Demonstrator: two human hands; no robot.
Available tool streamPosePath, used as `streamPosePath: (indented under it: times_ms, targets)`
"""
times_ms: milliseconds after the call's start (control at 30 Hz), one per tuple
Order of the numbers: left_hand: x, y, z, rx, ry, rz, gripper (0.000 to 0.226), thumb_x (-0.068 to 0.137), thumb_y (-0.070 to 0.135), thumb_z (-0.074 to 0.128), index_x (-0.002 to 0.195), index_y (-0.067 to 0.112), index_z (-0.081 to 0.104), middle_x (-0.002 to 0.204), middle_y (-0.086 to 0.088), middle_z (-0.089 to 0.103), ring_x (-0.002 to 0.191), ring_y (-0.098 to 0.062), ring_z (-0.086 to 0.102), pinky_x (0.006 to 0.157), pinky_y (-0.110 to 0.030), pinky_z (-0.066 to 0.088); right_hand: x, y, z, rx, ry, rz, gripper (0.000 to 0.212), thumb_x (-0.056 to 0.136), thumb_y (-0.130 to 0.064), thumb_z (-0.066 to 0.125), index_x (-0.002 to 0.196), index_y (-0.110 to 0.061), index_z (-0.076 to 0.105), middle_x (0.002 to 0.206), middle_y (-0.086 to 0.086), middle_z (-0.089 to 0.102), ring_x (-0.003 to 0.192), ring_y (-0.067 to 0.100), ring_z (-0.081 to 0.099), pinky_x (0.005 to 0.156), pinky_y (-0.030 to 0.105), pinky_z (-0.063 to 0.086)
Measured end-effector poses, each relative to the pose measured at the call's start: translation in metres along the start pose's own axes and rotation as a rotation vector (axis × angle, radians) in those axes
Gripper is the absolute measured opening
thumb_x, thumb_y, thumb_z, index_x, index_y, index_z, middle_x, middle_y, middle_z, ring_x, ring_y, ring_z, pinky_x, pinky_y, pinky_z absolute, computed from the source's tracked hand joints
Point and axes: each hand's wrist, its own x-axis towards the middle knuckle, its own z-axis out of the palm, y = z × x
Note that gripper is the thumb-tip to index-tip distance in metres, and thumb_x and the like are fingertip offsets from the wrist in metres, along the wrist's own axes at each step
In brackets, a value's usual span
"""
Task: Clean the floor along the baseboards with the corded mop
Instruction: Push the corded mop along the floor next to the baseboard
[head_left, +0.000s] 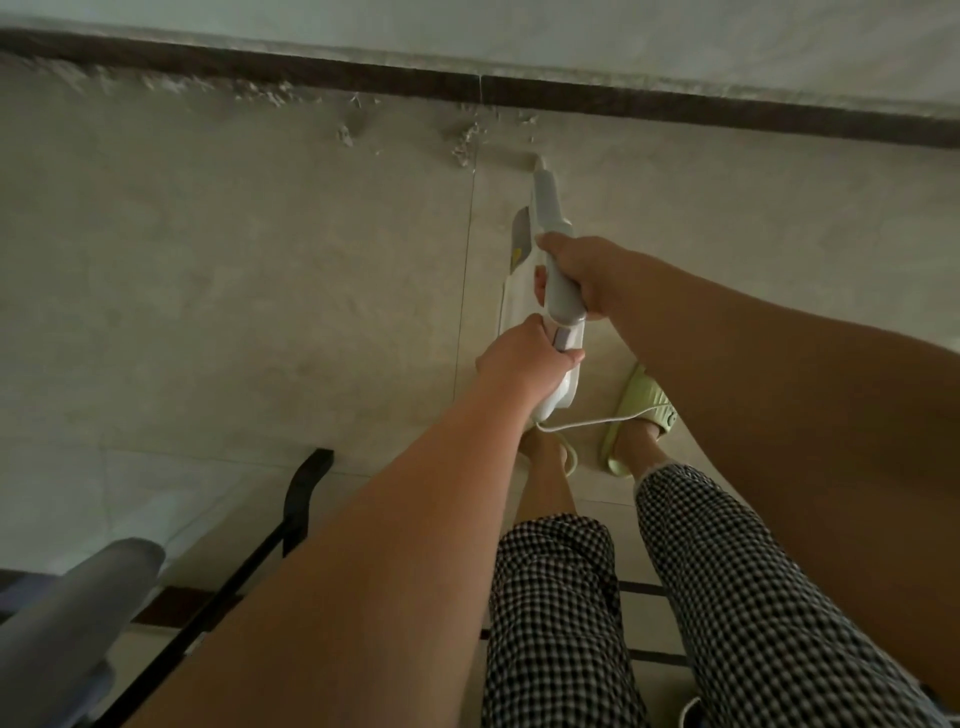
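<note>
The white and grey corded mop (546, 218) points away from me toward the dark baseboard (675, 106), its far tip close to the wall. My right hand (582, 275) grips the grey handle from the right. My left hand (519, 358) grips the white rear part just behind it. A thin white cord (576, 425) runs from the rear end across the floor by my feet. Clumps of pale dust and debris (467, 140) lie along the baseboard to the left of the mop's tip.
Beige floor tiles (234, 286) spread to the left. A black metal frame (296, 519) and a grey padded piece (67, 613) stand at the lower left. My feet in pale green slippers (641, 405) are right behind the mop.
</note>
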Motion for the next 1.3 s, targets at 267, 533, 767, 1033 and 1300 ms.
streamPosePath:
  times_ms: [267, 533, 767, 1033, 1300]
  targets:
    - [0.017, -0.001, -0.018, -0.019, 0.023, 0.01, 0.05, 0.091, 0.05, 0.057, 0.126, 0.015, 0.051, 0.115, -0.002, 0.063, 0.104, -0.024, 0.061, 0.091, -0.041, 0.049, 0.004, -0.022, 0.015, -0.038, 0.012, -0.039, 0.025, 0.095, -0.028, 0.056, 0.081, -0.009, 0.047, 0.06, 0.002, 0.05, 0.05, 0.011, 0.048, 0.05, 0.024, 0.046]
    - [0.026, 0.002, -0.029, 0.024, 0.008, 0.037, 0.048, 0.09, 0.049, 0.058, 0.125, 0.017, 0.052, 0.114, -0.002, 0.064, 0.103, -0.024, 0.061, 0.091, -0.042, 0.049, 0.01, -0.028, 0.016, 0.006, 0.048, -0.066, 0.027, 0.095, -0.03, 0.056, 0.08, -0.009, 0.047, 0.059, 0.002, 0.049, 0.048, 0.012, 0.047, 0.042, 0.02, 0.044]
    - [0.037, 0.013, -0.04, 0.078, 0.002, 0.08, 0.046, 0.091, 0.049, 0.058, 0.124, 0.018, 0.051, 0.111, -0.001, 0.064, 0.1, -0.023, 0.062, 0.09, -0.041, 0.05, 0.011, -0.045, 0.008, 0.075, 0.079, -0.072, 0.023, 0.095, -0.028, 0.056, 0.085, -0.009, 0.048, 0.062, 0.002, 0.05, 0.049, 0.01, 0.048, 0.049, 0.023, 0.047]
    - [0.042, 0.019, -0.041, 0.093, -0.014, 0.091, 0.048, 0.091, 0.049, 0.058, 0.125, 0.016, 0.05, 0.111, -0.002, 0.063, 0.101, -0.025, 0.061, 0.091, -0.042, 0.05, 0.014, -0.049, 0.0, 0.055, 0.075, -0.07, 0.022, 0.094, -0.029, 0.057, 0.087, -0.009, 0.049, 0.061, 0.002, 0.052, 0.048, 0.01, 0.05, 0.044, 0.021, 0.048]
    - [0.038, 0.004, -0.048, 0.024, 0.006, 0.072, 0.048, 0.092, 0.048, 0.057, 0.126, 0.016, 0.05, 0.114, -0.002, 0.063, 0.103, -0.024, 0.061, 0.091, -0.042, 0.05, 0.016, -0.05, 0.022, -0.008, 0.054, -0.072, 0.023, 0.095, -0.03, 0.056, 0.088, -0.009, 0.048, 0.061, 0.002, 0.052, 0.048, 0.011, 0.05, 0.047, 0.024, 0.048]
